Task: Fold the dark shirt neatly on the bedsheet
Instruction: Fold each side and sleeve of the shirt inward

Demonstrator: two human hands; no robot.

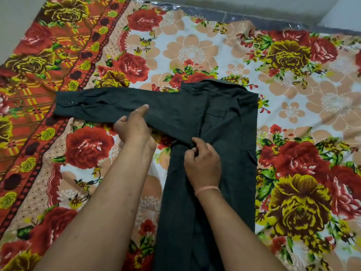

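Dark grey cloth: the shirt (234,133) lies right of centre on the floral bedsheet (195,51), its body already narrowed into a strip. Its long axis runs from the collar (214,83) at upper centre down to the bottom edge of the frame. One sleeve (109,106) juts leftward, not yet folded in. The left hand (134,130) grips it midway, thumb on top; the right hand (201,159) pinches cloth where sleeve meets body. Roughly halfway, I judge: this sleeve and the crosswise folds remain.
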